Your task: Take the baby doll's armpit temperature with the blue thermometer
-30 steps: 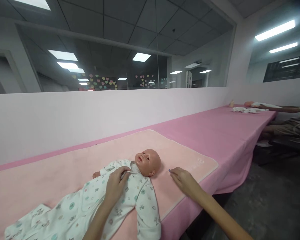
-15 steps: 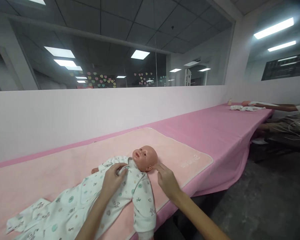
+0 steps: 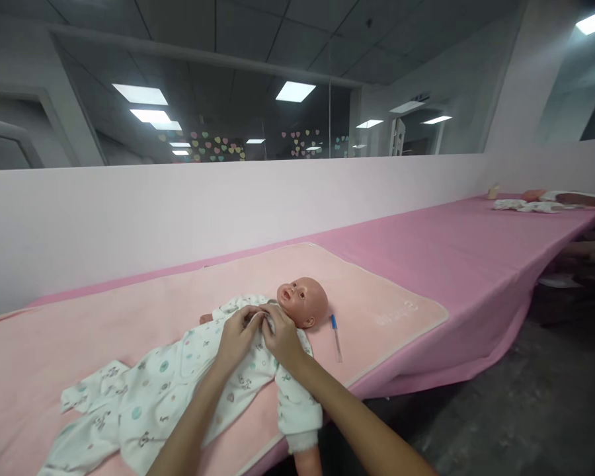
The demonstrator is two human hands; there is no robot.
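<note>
A baby doll (image 3: 305, 301) lies on its back on a peach mat (image 3: 377, 304), its head to the right. It wears a white printed romper (image 3: 163, 370), whose legs stretch flat to the lower left. At the doll's upper chest, just below the chin, my left hand (image 3: 238, 334) pinches the romper's neckline. My right hand (image 3: 282, 334) is closed on the same neckline, its fingertips touching those of the left. The fabric between the fingers is mostly hidden. One doll arm hangs toward the mat's near edge.
A blue-capped pen (image 3: 336, 338) lies on the mat right of the doll's head. The pink-covered table (image 3: 426, 244) runs back to the right, where white printed cloth (image 3: 530, 206) and another person's arm (image 3: 585, 198) show. A white wall (image 3: 178, 205) with a window borders the far side.
My right hand has moved left from beside the doll's head to the neckline, meeting my left hand. The pen beside the head now shows. The view has shifted slightly.
</note>
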